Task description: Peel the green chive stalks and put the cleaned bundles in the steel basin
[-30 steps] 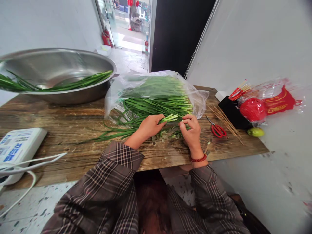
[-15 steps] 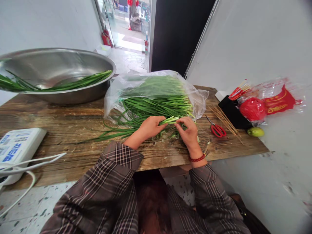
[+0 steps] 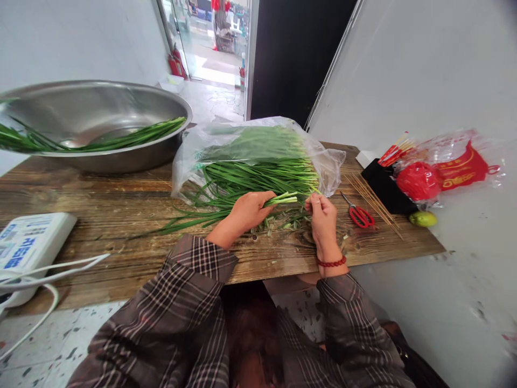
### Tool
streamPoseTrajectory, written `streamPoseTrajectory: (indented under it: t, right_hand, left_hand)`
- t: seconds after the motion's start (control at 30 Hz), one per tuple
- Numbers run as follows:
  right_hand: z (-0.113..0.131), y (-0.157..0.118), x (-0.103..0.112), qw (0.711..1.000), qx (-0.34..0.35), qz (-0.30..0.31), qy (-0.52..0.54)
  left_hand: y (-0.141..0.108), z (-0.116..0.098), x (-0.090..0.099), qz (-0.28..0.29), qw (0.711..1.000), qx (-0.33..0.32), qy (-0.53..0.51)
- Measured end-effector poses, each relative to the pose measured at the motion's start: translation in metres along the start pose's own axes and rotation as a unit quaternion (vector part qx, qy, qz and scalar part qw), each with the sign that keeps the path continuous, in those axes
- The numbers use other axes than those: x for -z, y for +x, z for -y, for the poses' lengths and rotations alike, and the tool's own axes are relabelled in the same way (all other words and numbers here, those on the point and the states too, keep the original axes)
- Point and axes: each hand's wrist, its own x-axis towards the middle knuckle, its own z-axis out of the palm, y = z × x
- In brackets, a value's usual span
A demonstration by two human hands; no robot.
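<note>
My left hand (image 3: 253,209) is closed around a small bunch of garlic chives (image 3: 283,199). Their pale cut ends point right, and the long green leaves trail left over the table. A short distance right of those ends, my right hand (image 3: 323,215) has thumb and fingers pinched together. Whatever is between those fingertips is too small to make out. Just beyond, a big heap of garlic chives (image 3: 258,175) lies in an open clear plastic bag (image 3: 333,164), stems to the right. Bits of chive trimmings (image 3: 293,220) are scattered on the wood under both hands.
A large steel basin (image 3: 133,153) with chives in it stands back left. Red-handled scissors (image 3: 361,216), thin bamboo skewers (image 3: 374,199), a black box (image 3: 388,188) and a yellow-green fruit (image 3: 423,218) are at right. A white device with cables (image 3: 36,242) sits at the left edge of the wooden table (image 3: 121,215).
My right hand has moved right, away from the pale chive ends, and its fingers are now bunched together. My left hand keeps its hold on the bunch, almost unmoved.
</note>
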Motion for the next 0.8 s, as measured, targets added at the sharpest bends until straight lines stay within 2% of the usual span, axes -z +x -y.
streamPoseTrajectory:
  t: [0.1,0.23,0.3,0.37,0.47,0.53,0.6,0.63,0.7,0.8]
  right_hand:
    - [0.004,-0.002,0.0,0.992,0.073,0.064,-0.082]
    - [0.009,-0.005,-0.005,0.946,0.224,0.176,-0.153]
    - [0.01,-0.006,-0.007,0.936,0.246,0.195,-0.159]
    - [0.008,-0.004,-0.007,0.939,0.244,0.173,-0.171]
    - [0.002,0.001,0.0,0.956,0.222,0.071,-0.179]
    - [-0.004,0.006,0.008,0.97,0.18,-0.009,-0.162]
    - [-0.01,0.011,0.018,0.979,0.131,-0.054,-0.144]
    - [-0.012,0.012,0.024,0.981,0.114,-0.055,-0.145]
    - [-0.015,0.014,0.033,0.978,0.109,-0.014,-0.18]
    - [-0.015,0.013,0.039,0.947,0.143,0.073,-0.277]
  left_hand:
    - [0.002,0.001,0.001,-0.053,0.998,0.024,-0.028]
    - [0.005,0.004,0.002,-0.14,0.986,0.058,-0.065]
    - [0.006,0.004,0.003,-0.157,0.983,0.064,-0.062]
    - [0.007,0.004,0.003,-0.162,0.983,0.065,-0.053]
    - [0.007,0.004,0.004,-0.164,0.982,0.067,-0.058]
    - [0.008,0.004,0.004,-0.167,0.981,0.061,-0.077]
    - [0.009,0.004,0.005,-0.176,0.979,0.047,-0.09]
    - [0.009,0.004,0.005,-0.182,0.978,0.04,-0.091]
    - [0.009,0.004,0.005,-0.191,0.977,0.031,-0.087]
    - [0.009,0.004,0.004,-0.188,0.978,0.035,-0.082]
